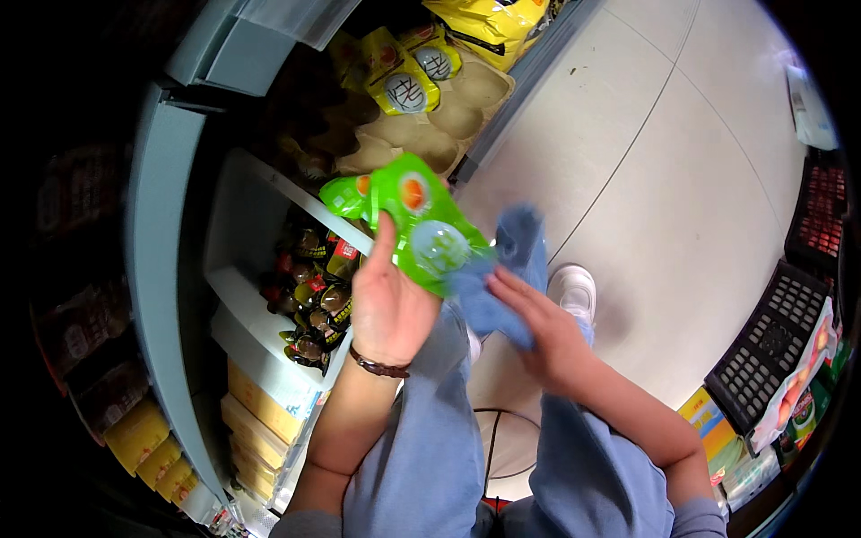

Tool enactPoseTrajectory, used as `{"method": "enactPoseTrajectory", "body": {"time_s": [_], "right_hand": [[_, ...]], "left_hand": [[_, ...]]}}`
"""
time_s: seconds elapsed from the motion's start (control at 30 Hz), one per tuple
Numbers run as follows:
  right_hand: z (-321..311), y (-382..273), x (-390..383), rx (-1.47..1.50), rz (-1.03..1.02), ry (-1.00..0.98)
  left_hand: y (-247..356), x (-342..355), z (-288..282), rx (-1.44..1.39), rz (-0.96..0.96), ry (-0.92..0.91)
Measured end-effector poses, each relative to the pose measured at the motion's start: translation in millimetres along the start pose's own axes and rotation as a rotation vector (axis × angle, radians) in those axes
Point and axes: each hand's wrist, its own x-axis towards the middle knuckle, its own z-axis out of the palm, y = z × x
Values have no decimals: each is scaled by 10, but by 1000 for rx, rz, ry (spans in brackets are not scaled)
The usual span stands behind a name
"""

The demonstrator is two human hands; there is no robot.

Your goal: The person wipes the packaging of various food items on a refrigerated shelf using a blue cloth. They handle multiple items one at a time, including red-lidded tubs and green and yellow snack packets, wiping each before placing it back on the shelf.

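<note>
My left hand (390, 309) is closed on a shiny green snack packet (430, 224) with a clear round window and an orange emblem. A smaller green piece (343, 195) sticks out at its left; I cannot tell whether it is a second packet. In my right hand (547, 327) is a blue cloth (498, 296), pinched and pressed against the packet's lower right end. The cloth and the fingers on it are slightly blurred. Just left of my left hand, a white bin (269, 287) holds several small dark packets (318, 309).
Beyond my hands, a moulded egg tray (462, 117) carries yellow packets (404, 85), with a larger yellow bag (493, 27) behind. A grey shelf post (161, 269) rises at left. Black crates (762, 345) line the right side of the tiled floor (664, 206).
</note>
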Motion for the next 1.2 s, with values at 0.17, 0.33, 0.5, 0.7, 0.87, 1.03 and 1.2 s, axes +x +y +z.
{"method": "enactPoseTrajectory", "body": {"time_s": [0.17,0.33,0.5,0.7,0.87,1.03,1.2], "right_hand": [[-136,179,-172,704,556,415],[-182,-62,-37,292,122,188],[-126,-188,380,-304,-280,95],[-283,32,437,63,241,247],[-504,335,412,794,501,650],[-435,88,91,672,283,763],[-265,-282,305,-356,-350,118]], "left_hand": [[18,-19,147,15,-21,-54],[-261,-98,-11,603,15,-90],[-708,-233,-420,646,116,-61],[-539,-241,-34,1096,-165,-307],[-498,-167,25,613,-370,-341],[-491,-108,-16,489,-390,-255],[-637,-286,-532,921,22,-243]]}}
